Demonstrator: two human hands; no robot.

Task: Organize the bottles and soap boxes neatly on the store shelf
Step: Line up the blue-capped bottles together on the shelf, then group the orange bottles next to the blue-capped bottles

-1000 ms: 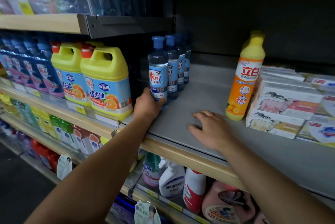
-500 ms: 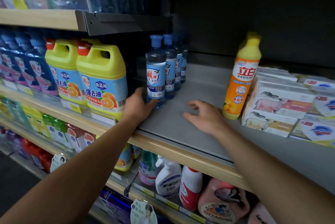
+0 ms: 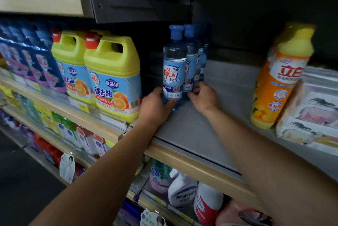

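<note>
Grey shelf board carries everything. Yellow jugs stand left of the grip; an orange bottle and soap boxes stand well right of it. Between both hands stands a row of blue-capped bottles. The left hand curls around the front bottle's base; the right hand grips the row's right side.

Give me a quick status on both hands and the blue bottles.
Left hand grips front blue bottle at base. Right hand touches the row's right side. Orange bottle stands apart right; nothing between.
</note>
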